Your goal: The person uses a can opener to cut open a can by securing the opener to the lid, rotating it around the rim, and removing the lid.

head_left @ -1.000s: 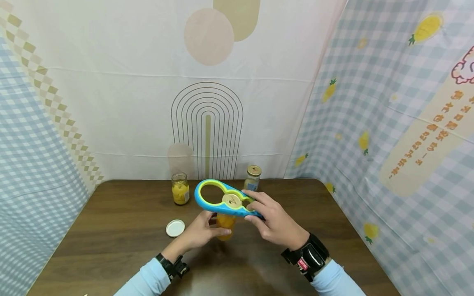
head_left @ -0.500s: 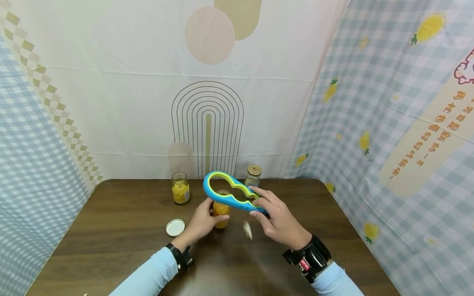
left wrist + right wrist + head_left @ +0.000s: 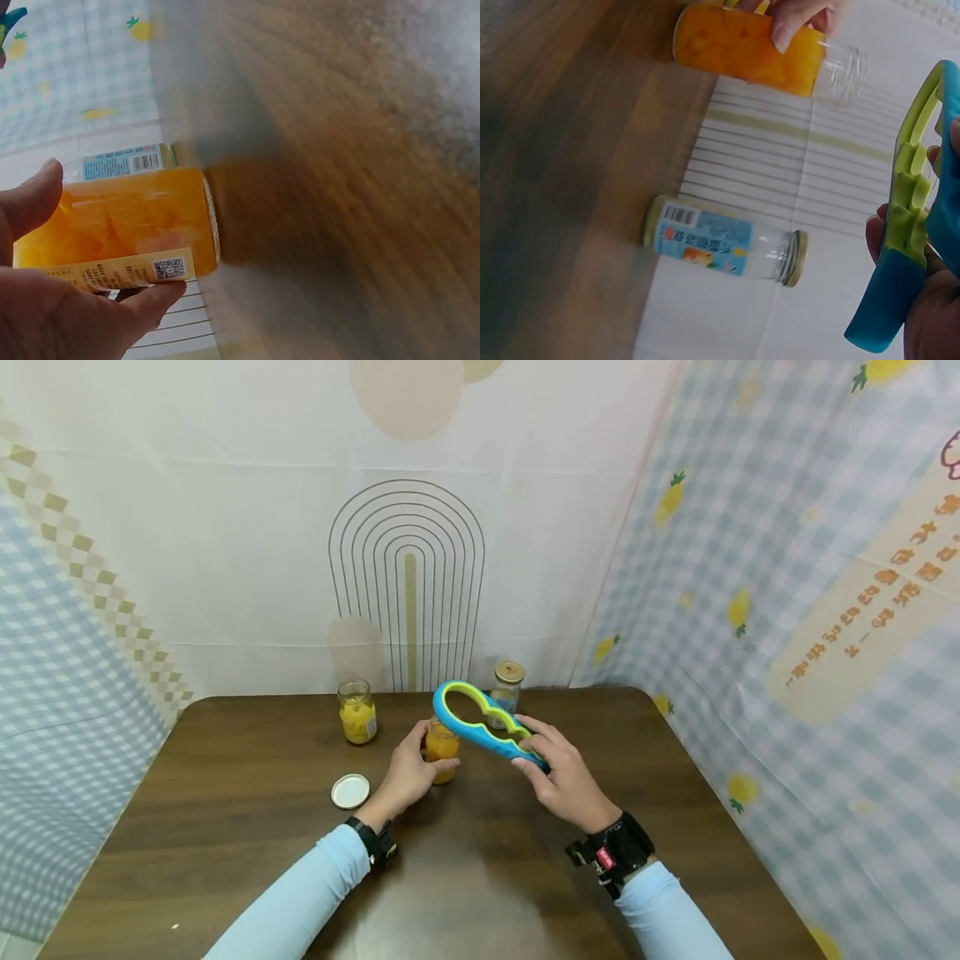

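Note:
My left hand [image 3: 408,770] grips a glass jar of orange fruit pieces [image 3: 442,745], thumb on one side and fingers on the other. The right wrist view shows this jar's threaded mouth [image 3: 847,73] without a lid. In my right hand [image 3: 566,781] is a blue and lime-green jar opener [image 3: 489,742], its large loop above and right of the jar's mouth. The opener's notched green inner edge [image 3: 909,187] faces the right wrist camera, with no lid in it. The left wrist view shows the jar's base [image 3: 212,225] close to the table; contact cannot be told.
An open jar of yellow fruit [image 3: 357,717] stands at the back left. Before it lies a white-lined lid [image 3: 350,791]. Behind the opener stands a gold-lidded jar [image 3: 509,673] with a blue label [image 3: 701,234]. A patterned cloth [image 3: 255,568] hangs behind the wooden table [image 3: 225,810].
The gold lid inside the opener dropped out, blurred in mid-air half a second ago, and is now out of sight. The opener moved right off the jar. The head view tilted down.

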Demonstrator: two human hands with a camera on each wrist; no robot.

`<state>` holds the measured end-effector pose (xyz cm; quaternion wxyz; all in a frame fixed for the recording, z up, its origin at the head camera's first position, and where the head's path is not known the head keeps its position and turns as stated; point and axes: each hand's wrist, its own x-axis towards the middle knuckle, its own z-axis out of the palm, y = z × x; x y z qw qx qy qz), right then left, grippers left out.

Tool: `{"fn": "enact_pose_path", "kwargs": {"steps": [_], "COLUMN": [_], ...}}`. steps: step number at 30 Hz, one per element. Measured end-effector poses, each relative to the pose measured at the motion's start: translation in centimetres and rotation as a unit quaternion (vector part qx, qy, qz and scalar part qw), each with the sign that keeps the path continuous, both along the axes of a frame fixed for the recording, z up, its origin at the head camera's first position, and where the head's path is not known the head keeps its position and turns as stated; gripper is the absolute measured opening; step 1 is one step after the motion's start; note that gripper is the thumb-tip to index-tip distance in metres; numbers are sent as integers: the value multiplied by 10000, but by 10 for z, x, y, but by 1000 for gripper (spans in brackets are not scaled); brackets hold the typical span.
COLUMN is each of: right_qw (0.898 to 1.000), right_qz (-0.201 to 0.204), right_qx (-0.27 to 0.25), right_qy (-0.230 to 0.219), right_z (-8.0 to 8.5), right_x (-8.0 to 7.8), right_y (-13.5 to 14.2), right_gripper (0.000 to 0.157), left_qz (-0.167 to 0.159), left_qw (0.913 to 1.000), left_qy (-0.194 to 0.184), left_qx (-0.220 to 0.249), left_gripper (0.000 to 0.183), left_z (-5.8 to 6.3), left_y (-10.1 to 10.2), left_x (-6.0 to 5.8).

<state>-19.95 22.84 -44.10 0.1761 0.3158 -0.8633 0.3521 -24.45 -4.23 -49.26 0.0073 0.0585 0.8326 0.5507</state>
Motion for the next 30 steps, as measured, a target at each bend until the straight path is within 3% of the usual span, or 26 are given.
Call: {"fn": "enact_pose_path", "kwargs": {"steps": [8,16,23,27,30], "right_qw": [9997,9994,9994,9994,9994], "right_qz": [-138,-307,-318,-216,-172], "right_qx": [-106,-127,-100,-64,-6], "right_qy": [-155,-112,126,244,301], "right_z": [-14,-22,-13,-7,-4], "right_x": [3,14,20,23,24], "right_y": [7,16,17,13,11], "right_gripper": [5,6,8,8,8], "left_qz": [240,315,732,851,1039], "left_qw": [9996,9987,9965,9963,9943], "left_qy": [128,149,91,-21,178], "left_qx": [-118,-379,-383,-138,-161], "left_gripper": [59,60,64,73,85], "left_z": [1,0,-4,-4,-22], "left_y": [-2,6,10,10,10], "left_x": [-16,-47,-81,-86,-93]}}
